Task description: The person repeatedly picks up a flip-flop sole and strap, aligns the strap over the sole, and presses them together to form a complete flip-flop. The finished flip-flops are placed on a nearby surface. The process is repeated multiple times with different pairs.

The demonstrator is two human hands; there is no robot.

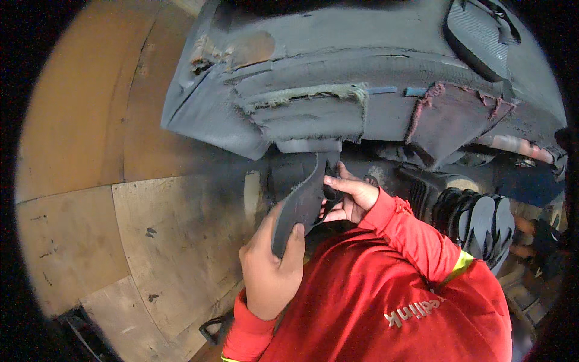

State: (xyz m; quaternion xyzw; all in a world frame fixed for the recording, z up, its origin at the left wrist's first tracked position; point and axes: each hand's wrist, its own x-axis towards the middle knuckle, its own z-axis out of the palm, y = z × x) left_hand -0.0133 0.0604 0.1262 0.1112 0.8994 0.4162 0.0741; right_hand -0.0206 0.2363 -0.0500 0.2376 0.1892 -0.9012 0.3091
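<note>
A dark grey flip-flop [300, 202] is held on edge between my two hands, its far end just below the front of a dust-covered bench. My left hand [270, 265] grips the sole's near end, thumb on one face and fingers behind. My right hand [353, 196] is closed around the flip-flop on the strap side, further up; its black strap is partly hidden by my fingers. Over the bench edge above my hands hangs a frayed grey cloth pad [310, 114].
Another flip-flop [479, 39] lies on the bench top [362, 30] at the far right. A second ragged cloth [455, 117] hangs from the bench edge. Several stacked flip-flops [482, 223] stand right of my arm. Brown wooden boards [163, 235] cover the floor at left.
</note>
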